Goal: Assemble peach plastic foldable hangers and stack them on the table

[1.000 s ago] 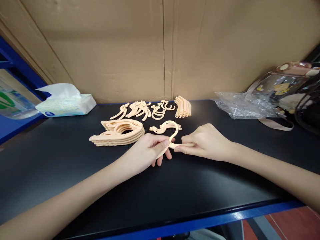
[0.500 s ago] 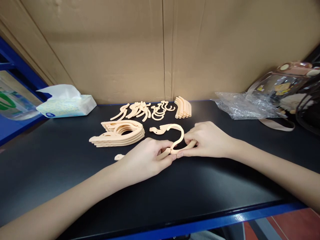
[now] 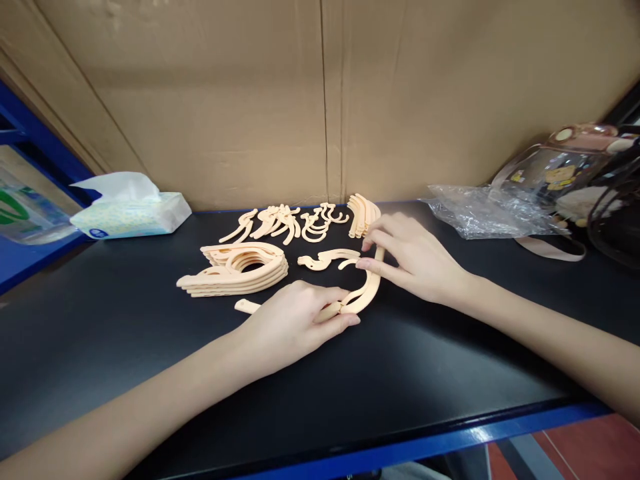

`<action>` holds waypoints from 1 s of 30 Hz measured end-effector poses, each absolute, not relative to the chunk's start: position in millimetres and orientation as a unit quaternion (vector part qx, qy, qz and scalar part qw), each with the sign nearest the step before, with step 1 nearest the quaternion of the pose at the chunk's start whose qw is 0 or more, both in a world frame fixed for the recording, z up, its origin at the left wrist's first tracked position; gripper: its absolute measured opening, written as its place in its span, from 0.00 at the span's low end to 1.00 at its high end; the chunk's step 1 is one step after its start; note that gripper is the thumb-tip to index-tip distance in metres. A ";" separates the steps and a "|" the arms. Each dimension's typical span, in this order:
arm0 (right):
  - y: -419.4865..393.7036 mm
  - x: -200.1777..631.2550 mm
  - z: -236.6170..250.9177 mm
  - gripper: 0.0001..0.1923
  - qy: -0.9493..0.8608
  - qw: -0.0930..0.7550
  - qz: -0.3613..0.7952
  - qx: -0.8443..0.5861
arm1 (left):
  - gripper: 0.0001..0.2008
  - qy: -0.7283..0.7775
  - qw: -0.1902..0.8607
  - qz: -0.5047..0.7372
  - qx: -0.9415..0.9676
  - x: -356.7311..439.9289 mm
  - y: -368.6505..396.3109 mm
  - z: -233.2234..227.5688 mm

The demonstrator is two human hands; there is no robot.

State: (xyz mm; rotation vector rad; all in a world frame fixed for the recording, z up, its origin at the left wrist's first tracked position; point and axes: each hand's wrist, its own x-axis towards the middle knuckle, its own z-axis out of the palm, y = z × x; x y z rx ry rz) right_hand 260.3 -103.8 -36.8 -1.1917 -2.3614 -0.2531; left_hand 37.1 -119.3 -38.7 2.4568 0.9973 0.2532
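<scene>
My left hand (image 3: 293, 317) is closed around one arm of a beige plastic folding clothes hanger (image 3: 367, 298), close to its joint. The hanger's end (image 3: 246, 306) pokes out on the far side of that hand. My right hand (image 3: 420, 257) has its thumb and fingers around the other arm, which now points up and away from me. Part of the hook shows near the right thumb. Just beyond lies a loose hanger arm piece (image 3: 320, 261). To the left sits a stack of folded hangers (image 3: 270, 275).
Along the back lie curved arm pieces (image 3: 273, 223), small hooks (image 3: 315, 230) and a bundle of curved bars (image 3: 364, 213). A tissue pack (image 3: 135, 217) stands at back left. A crinkled plastic bag (image 3: 480, 210) and a clear bottle (image 3: 555, 170) are at back right.
My right hand has moved up and away, swinging its hanger arm from lying sideways to pointing backward. The hook has turned too. My left hand stays nearly in place.
</scene>
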 end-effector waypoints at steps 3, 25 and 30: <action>-111.0 257.4 -32.5 0.14 -0.850 0.269 -0.166 -0.421 | 0.17 0.365 0.229 0.100 0.897 37.3 -119.3 -38.9; -117.4 251.0 -34.5 0.04 -0.859 0.170 -0.128 -0.466 | 0.11 0.273 0.002 0.146 0.951 32.1 -120.1 -46.5; -116.2 249.5 -34.7 0.06 -0.847 0.150 -0.178 -0.478 | 0.10 0.239 -0.047 0.131 0.961 34.1 -119.6 -44.7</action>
